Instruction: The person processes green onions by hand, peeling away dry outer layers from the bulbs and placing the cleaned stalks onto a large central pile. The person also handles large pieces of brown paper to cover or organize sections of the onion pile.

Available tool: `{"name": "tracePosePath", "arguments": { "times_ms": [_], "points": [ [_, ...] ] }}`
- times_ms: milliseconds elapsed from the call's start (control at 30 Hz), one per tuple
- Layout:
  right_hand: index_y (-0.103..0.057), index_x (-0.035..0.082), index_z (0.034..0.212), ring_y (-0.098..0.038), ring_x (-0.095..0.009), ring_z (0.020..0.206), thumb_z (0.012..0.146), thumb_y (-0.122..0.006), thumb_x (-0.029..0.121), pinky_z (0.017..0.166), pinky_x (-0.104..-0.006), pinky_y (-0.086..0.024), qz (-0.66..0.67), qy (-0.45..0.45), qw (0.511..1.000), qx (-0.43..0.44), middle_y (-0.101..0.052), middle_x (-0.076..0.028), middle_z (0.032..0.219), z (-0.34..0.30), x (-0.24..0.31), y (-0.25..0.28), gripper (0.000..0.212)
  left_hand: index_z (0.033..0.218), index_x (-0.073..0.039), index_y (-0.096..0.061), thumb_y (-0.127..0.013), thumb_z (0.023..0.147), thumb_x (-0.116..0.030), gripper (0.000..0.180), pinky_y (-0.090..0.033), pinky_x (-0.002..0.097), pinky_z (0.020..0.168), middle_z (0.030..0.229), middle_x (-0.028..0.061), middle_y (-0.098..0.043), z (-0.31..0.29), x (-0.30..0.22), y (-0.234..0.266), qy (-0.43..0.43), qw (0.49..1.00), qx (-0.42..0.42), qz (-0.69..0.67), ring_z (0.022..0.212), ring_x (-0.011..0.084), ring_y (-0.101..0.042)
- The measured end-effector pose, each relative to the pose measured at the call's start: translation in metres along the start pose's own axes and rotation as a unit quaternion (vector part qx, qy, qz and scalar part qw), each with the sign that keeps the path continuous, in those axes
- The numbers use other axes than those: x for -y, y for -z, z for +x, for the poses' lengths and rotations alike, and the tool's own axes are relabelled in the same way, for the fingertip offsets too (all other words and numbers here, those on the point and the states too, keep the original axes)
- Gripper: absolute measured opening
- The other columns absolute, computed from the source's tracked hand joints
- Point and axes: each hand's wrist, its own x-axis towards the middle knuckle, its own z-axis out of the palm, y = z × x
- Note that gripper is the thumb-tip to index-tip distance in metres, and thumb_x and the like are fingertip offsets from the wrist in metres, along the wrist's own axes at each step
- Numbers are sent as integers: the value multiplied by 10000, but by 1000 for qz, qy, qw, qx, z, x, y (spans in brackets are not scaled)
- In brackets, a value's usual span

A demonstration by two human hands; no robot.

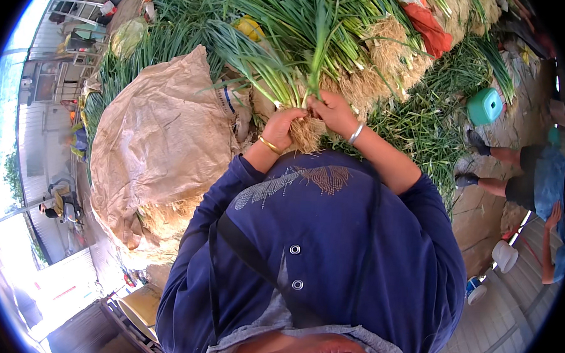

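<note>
My left hand (278, 128) is closed round the lower end of a bunch of green onions (266, 80), just in front of my chest. Pale, stringy roots (307, 134) hang below its fingers. Beside it, my right hand (334, 113) pinches a green onion stalk (316, 76) near the white end, against the right side of the bunch. The exact grip of the right fingertips is partly hidden. Beyond both hands lies a large heap of green onions (347, 33), many with their tan roots (391, 57) facing me.
A big tan sheet (163, 132) covers a mound on the left. Loose green leaves (419, 129) litter the ground to the right, near a teal plastic container (485, 106). Another person (544, 177) is at the far right. Red cloth (429, 29) lies on the heap.
</note>
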Motion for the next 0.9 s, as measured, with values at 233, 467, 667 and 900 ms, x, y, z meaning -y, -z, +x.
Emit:
{"name": "tracePosePath", "arguments": {
  "times_ms": [233, 467, 667, 900],
  "points": [
    [-552, 58, 841, -488, -56, 551, 936, -517, 197, 518, -215, -416, 200, -72, 977, -33, -551, 15, 638, -21, -4, -1, 172, 900, 35, -602, -492, 863, -131, 203, -495, 288, 660, 781, 97, -626, -29, -17, -43, -24, 994, 69, -80, 688, 182, -596],
    [-545, 43, 863, -511, -87, 590, 936, -512, 242, 552, -236, -433, 191, -114, 973, -56, -589, -23, 720, -8, -6, 11, 214, 932, 17, -581, -510, 887, -191, 224, -526, 317, 639, 809, 96, -636, -5, -18, -7, -10, 985, 106, -136, 720, 188, -621],
    [-545, 105, 861, -477, -71, 562, 929, -512, 263, 514, -222, -384, 261, -138, 952, -83, -526, 27, 669, 15, 5, 23, 176, 1067, 6, -553, -482, 903, -232, 297, -520, 378, 741, 1055, 161, -598, -20, -17, -28, 40, 984, 134, -106, 902, 270, -611],
    [-574, 30, 958, -569, -167, 722, 906, -529, 268, 571, -326, -464, 273, -127, 780, -549, -622, -100, 909, -112, -179, 208, 248, 1068, 20, -546, -492, 884, -131, 244, -525, 361, 762, 1073, 125, -590, -31, -23, -8, 2, 959, 218, -180, 858, 235, -616]
  ]
}}
